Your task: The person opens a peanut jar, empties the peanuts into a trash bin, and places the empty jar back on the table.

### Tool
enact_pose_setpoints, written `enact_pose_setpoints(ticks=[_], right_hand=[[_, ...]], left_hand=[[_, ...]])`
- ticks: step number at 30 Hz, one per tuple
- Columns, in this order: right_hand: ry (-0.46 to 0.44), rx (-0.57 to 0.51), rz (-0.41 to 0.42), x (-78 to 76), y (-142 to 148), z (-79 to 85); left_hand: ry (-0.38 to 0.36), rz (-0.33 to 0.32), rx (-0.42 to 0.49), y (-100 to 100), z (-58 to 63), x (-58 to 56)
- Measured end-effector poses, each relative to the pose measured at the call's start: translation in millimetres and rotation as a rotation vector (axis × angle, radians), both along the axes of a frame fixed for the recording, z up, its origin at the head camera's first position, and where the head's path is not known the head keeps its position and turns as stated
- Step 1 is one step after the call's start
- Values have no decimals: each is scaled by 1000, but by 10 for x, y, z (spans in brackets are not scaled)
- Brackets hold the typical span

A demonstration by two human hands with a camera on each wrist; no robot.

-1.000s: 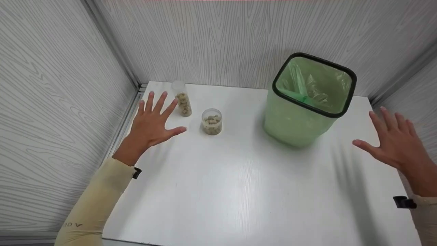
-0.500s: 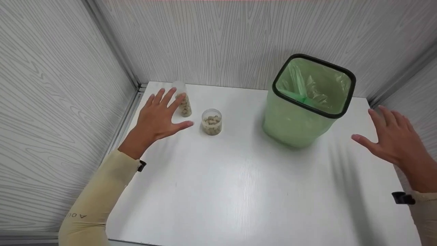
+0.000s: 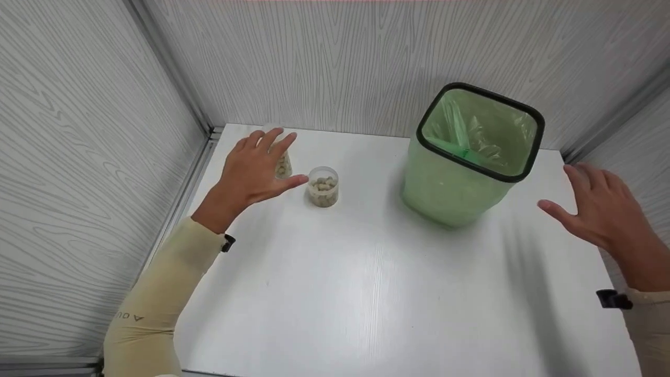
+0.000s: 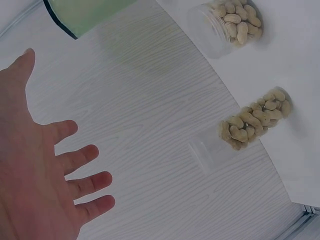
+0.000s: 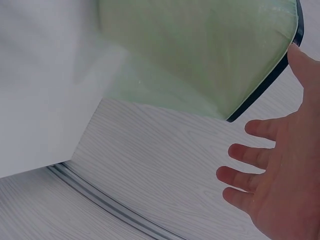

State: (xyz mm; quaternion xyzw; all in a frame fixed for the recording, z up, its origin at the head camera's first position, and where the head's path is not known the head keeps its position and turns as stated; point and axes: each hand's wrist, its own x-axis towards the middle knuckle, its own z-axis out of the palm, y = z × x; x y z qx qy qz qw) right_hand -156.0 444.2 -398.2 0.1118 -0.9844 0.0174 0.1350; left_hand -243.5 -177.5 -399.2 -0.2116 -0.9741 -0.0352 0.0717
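My left hand (image 3: 251, 170) hovers above the table's left side, fingers spread and holding nothing. It overlaps a tall clear jar of peanuts (image 3: 283, 166) in the head view, hiding most of it. The left wrist view shows that tall jar (image 4: 255, 120) whole, standing upright with peanuts filling its lower part. Just right of my left thumb is a short clear jar (image 3: 323, 193), also with peanuts in it. My right hand (image 3: 607, 209) is raised over the table's right side, fingers apart, with nothing in it. Nearest to it is a green bin (image 3: 453, 193) with a black rim.
A thin green bag lines the inside of the bin (image 5: 200, 55). Everything stands on a white table (image 3: 335, 293). Grey wood-grain panels (image 3: 335, 63) enclose it at the back and both sides, with metal rails (image 3: 170, 68) along the corners.
My left hand has moved right and slightly away from me, over the tall peanut jar, its fingers bending a little. My right hand has barely shifted. Jars and bin stay in place.
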Motion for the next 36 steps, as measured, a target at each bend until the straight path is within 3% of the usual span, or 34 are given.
enact_pose_setpoints(ticks=[6,17,36], right_hand=[[-2,22,-12,-27,-13,48],[88,30,76,-58,-10,104],[-92,-29,-105,-139,-89,249]], left_hand=[[14,-18,-8,132,42,-17],[43,-66,-7,421,96,-71],[60,-141,-24,1010,267,-157]])
